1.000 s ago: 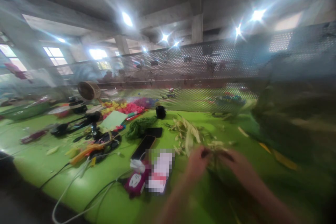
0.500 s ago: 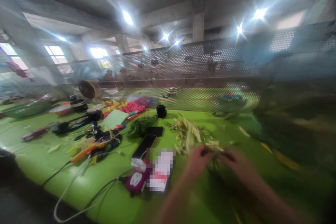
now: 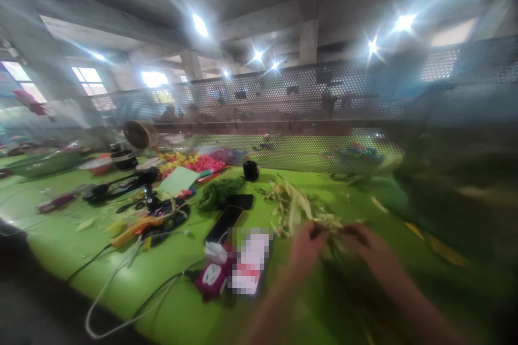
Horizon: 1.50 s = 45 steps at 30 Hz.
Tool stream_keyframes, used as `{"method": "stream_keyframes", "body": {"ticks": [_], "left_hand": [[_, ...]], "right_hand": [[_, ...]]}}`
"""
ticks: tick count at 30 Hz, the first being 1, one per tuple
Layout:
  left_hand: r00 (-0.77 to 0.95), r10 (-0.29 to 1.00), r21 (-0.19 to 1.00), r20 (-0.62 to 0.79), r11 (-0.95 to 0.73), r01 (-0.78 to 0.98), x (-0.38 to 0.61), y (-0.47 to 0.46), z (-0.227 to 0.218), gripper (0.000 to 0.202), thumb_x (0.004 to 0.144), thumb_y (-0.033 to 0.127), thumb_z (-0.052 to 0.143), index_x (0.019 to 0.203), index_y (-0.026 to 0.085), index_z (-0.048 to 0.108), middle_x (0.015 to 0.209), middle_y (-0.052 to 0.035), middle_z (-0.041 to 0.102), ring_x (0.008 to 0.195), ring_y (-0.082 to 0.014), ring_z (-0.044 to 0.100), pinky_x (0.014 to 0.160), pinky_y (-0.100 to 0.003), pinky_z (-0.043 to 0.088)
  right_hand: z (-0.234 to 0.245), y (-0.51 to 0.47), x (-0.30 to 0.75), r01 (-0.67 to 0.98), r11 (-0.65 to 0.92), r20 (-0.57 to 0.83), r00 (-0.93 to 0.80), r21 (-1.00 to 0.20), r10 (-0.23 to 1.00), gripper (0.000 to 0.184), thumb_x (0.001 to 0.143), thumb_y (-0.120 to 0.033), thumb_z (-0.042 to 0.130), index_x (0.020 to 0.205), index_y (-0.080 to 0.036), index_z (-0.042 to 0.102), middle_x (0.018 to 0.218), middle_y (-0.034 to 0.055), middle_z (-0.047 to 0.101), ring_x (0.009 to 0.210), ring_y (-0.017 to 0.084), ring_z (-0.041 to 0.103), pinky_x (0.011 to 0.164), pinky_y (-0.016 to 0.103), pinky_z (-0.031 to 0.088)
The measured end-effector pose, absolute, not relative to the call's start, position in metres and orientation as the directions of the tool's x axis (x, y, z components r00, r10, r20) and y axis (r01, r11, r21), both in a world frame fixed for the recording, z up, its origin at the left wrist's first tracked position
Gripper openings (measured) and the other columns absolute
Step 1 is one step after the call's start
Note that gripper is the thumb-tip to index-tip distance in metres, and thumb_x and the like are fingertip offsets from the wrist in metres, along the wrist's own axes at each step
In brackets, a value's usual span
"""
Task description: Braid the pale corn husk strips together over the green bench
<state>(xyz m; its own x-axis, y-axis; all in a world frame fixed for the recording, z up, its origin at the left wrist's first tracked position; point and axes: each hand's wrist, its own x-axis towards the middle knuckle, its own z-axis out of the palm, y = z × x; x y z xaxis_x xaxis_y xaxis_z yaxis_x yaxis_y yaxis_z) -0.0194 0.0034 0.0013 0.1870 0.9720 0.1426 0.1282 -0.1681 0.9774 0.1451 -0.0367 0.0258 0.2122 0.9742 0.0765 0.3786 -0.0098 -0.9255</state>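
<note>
Near right on the green table [image 3: 170, 302], left hand [image 3: 308, 248] and right hand [image 3: 366, 245] are bordering pale leaf strips [image 3: 331, 220]; blur is hiding whether fingers clamp. Pixelated phone [image 3: 251, 264] is limiting leftward room; table edge [image 3: 81, 277] is curving near left.

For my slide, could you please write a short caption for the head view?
Left hand and right hand close together near pale leaf-like strips on a green table.

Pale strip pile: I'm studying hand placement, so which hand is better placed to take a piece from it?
Probably the left hand: it is nearer the pale strip pile, close to its near edge; the right hand is farther to the right.
</note>
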Motion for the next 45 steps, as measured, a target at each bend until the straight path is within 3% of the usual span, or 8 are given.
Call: {"method": "stream_keyframes", "body": {"ticks": [2,5,9,21,27,32,39,45], "left_hand": [[0.167,0.983,0.995,0.079,-0.089,0.054,-0.021,0.008,-0.001,0.014,0.077,0.029,0.061,0.074,0.016,0.059,0.066,0.0002,0.054,0.059,-0.0118,0.048,0.057,-0.025,0.039],[0.139,0.989,0.998,0.059,-0.054,-0.034,-0.022,0.010,-0.002,0.018,0.076,0.032,0.062,0.074,0.016,0.057,0.065,0.0006,0.054,0.054,-0.0108,0.048,0.054,-0.025,0.039],[0.119,0.991,0.985,0.067,-0.047,-0.163,-0.021,0.008,-0.001,0.024,0.073,0.037,0.067,0.071,0.015,0.057,0.063,-0.0016,0.058,0.057,-0.0136,0.056,0.059,-0.028,0.044],[0.071,0.997,0.942,0.005,0.019,-0.335,-0.011,0.006,-0.011,0.027,0.067,0.037,0.073,0.072,0.014,0.060,0.064,-0.0009,0.057,0.061,-0.0120,0.052,0.063,-0.027,0.043],[0.224,0.973,0.999,0.050,-0.046,-0.021,-0.015,0.012,-0.016,0.013,0.067,0.025,0.065,0.071,0.015,0.060,0.064,-0.0010,0.057,0.062,-0.0142,0.052,0.061,-0.028,0.040],[0.300,0.948,0.954,0.109,-0.185,0.235,-0.014,0.006,-0.015,0.010,0.069,0.021,0.061,0.076,0.016,0.065,0.071,-0.0020,0.062,0.069,-0.0164,0.053,0.064,-0.028,0.040],[0.479,0.868,0.979,0.128,-0.187,0.077,-0.013,0.001,-0.011,0.020,0.075,0.028,0.064,0.090,0.017,0.070,0.087,-0.0051,0.070,0.082,-0.0207,0.059,0.073,-0.028,0.046],[0.429,0.896,0.987,0.116,-0.152,0.049,-0.012,0.002,-0.013,0.025,0.077,0.034,0.065,0.094,0.016,0.066,0.091,-0.0061,0.068,0.082,-0.0186,0.059,0.075,-0.029,0.045]], "right_hand": [[0.023,-0.037,0.149,0.403,0.013,0.141,0.290,-0.915,0.947,0.041,0.071,-0.050,0.060,0.100,-0.022,0.065,0.071,0.0016,0.069,0.060,0.019,0.058,0.053,0.028,0.041],[0.017,-0.037,0.152,0.488,0.077,0.262,0.325,-0.869,0.909,0.032,0.074,-0.051,0.057,0.087,-0.022,0.064,0.074,0.0022,0.066,0.061,0.018,0.057,0.057,0.029,0.044],[0.008,-0.039,0.146,0.637,0.251,0.413,0.116,-0.729,0.903,0.026,0.079,-0.047,0.058,0.076,-0.023,0.069,0.090,0.0059,0.065,0.088,0.023,0.059,0.079,0.034,0.046],[-0.001,-0.038,0.138,0.612,0.286,0.296,-0.087,-0.737,0.951,0.025,0.082,-0.041,0.056,0.074,-0.022,0.070,0.107,0.0093,0.066,0.103,0.026,0.059,0.091,0.037,0.045],[0.020,-0.039,0.151,0.600,0.100,0.261,0.188,-0.793,0.947,0.038,0.076,-0.055,0.056,0.089,-0.021,0.065,0.085,0.0069,0.070,0.065,0.021,0.060,0.064,0.034,0.049],[0.038,-0.042,0.144,0.460,0.062,0.172,0.202,-0.886,0.964,0.036,0.068,-0.053,0.058,0.081,-0.021,0.069,0.083,0.0062,0.075,0.077,0.026,0.066,0.069,0.034,0.050],[0.042,-0.041,0.141,0.405,-0.026,0.065,0.211,-0.914,0.975,0.030,0.064,-0.052,0.059,0.059,-0.023,0.065,0.061,0.0030,0.069,0.056,0.020,0.058,0.053,0.030,0.047],[0.038,-0.038,0.144,0.390,-0.020,0.069,0.213,-0.920,0.975,0.033,0.062,-0.054,0.060,0.067,-0.023,0.071,0.074,0.0063,0.075,0.069,0.026,0.066,0.057,0.032,0.050]]}}
